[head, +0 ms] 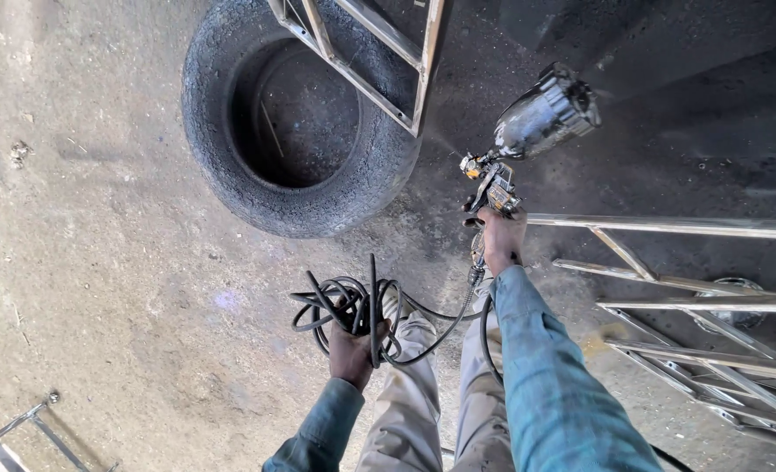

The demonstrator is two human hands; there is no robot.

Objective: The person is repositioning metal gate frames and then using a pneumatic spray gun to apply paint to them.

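Note:
My right hand grips the handle of a spray gun with a dark shiny cup on top, held out over the ground. A black hose runs from under the gun's handle down to a bundle of coiled black hose. My left hand holds that coil, loops bunched in the fist. Both sleeves are blue-green. My legs in light trousers show below.
A worn black tyre lies flat on the concrete floor ahead, with a metal frame resting across it. A long welded metal frame lies at the right. Another frame corner shows at bottom left.

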